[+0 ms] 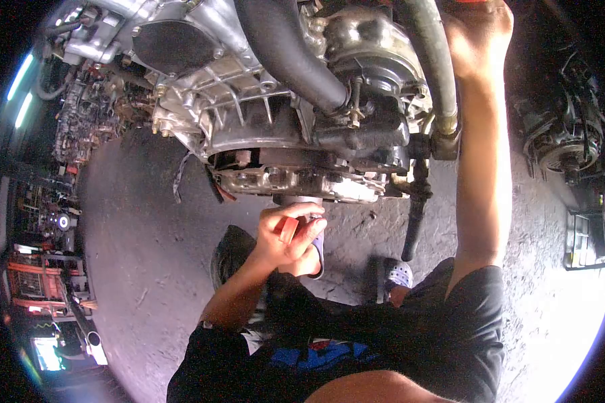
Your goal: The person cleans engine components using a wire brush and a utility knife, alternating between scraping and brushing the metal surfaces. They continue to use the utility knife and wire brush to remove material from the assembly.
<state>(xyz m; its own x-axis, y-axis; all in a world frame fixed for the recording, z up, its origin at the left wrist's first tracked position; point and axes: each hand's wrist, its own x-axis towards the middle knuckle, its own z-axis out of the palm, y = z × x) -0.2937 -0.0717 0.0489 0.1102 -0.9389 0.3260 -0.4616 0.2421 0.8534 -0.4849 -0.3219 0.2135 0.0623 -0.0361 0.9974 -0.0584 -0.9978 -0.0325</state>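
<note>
A large metal engine assembly (262, 121) fills the upper middle of the head view, with a round flanged section (302, 181) at its near end. My left hand (290, 236) is just below a short round shaft end (298, 199) on that flange, its fingers curled in. A small flat orange-red piece (288, 230) shows in its grip; the rest of that piece is hidden. My right arm reaches up along the engine's right side. The right hand (482, 33) is bent at the top edge, its fingers mostly out of frame, beside a sliver of something red.
A thick black hose (286, 60) and a grey hose (431, 60) run over the engine. A black handle-like part (415, 228) hangs at its right. Other machinery (568, 148) stands right, engine parts (84, 114) and an orange rack (44, 282) left. The floor (148, 235) is dark and rough.
</note>
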